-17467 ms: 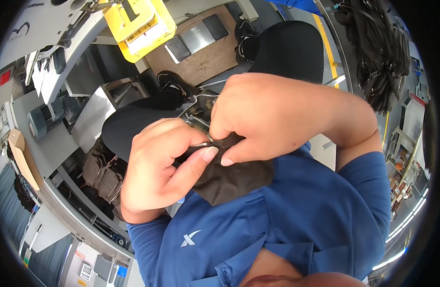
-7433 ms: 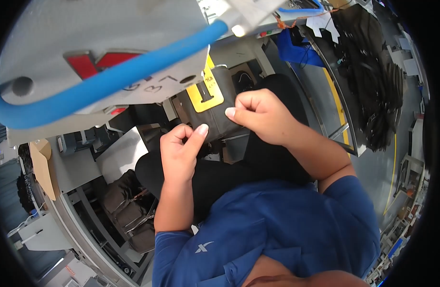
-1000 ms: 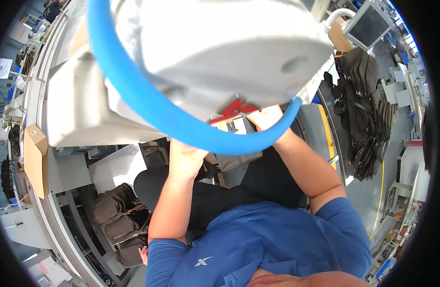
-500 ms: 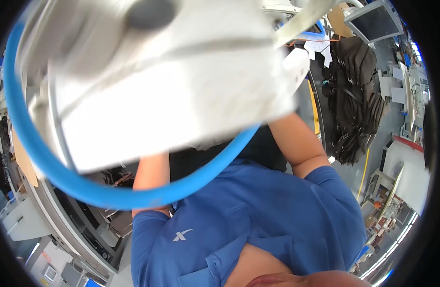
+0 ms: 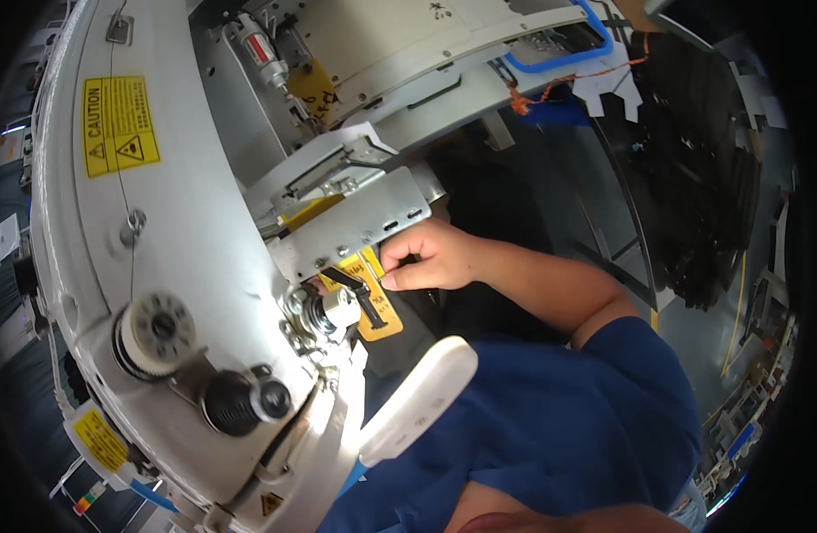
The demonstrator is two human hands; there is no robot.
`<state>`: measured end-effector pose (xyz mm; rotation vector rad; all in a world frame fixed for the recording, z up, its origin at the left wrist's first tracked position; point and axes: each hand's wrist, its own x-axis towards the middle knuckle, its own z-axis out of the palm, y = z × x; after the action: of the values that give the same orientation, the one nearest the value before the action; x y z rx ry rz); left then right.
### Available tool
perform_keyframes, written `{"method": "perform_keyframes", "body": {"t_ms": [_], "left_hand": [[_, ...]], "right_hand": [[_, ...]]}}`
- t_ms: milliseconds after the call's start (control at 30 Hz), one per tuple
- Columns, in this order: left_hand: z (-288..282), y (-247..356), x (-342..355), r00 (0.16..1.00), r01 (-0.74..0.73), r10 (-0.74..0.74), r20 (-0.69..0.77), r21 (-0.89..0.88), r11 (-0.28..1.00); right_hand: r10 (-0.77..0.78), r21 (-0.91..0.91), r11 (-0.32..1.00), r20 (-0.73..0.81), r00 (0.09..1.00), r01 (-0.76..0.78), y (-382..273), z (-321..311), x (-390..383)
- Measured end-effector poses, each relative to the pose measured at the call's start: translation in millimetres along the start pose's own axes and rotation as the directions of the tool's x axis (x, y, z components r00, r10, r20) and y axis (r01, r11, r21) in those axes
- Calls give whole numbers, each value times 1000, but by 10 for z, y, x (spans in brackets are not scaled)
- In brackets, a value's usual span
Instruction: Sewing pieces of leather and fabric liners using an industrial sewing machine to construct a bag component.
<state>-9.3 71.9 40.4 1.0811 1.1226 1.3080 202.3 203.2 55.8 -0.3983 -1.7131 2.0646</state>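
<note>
My right hand [image 5: 430, 253] reaches in from the right, its fingers curled and thumb tip drawn in at the edge of a yellow template plate [image 5: 383, 322]. What lies in that pinch, if anything, is too small to make out. Dark cloth [image 5: 406, 333] spreads under and beside the plate. The head of a white sewing machine [image 5: 195, 213] stands over the left of the work, its silver needle-side parts [image 5: 337, 309] close to the plate. A metal bracket [image 5: 359, 226] sits just above my fingers. My left hand is hidden behind the machine head, save perhaps a sliver of skin.
A white paddle-shaped lever [image 5: 422, 400] juts out between the machine and my chest. Thread guides and a black tension knob [image 5: 244, 402] stick out of the machine. Dark cloth pieces [image 5: 693, 169] hang in a stack at the right. A blue-edged frame [image 5: 559, 62] lies at the far side.
My view has swung from a blurred close white machine part and blue hose to the machine head and work area. My right hand, hidden before, now shows by the yellow plate.
</note>
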Motion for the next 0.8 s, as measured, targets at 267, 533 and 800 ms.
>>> {"method": "perform_keyframes", "body": {"t_ms": [267, 533, 800], "left_hand": [[-178, 112, -256, 985, 146, -166, -38, -321, 936], [-466, 212, -348, 955, 237, -185, 230, -225, 945], [-344, 189, -169, 963, 200, -144, 228, -242, 949]], "right_hand": [[-26, 41, 999, 83, 996, 23, 44, -53, -11], [-150, 112, 983, -2, 989, 149, 44, 27, 60], [-74, 114, 991, 18, 997, 71, 65, -19, 32]]}}
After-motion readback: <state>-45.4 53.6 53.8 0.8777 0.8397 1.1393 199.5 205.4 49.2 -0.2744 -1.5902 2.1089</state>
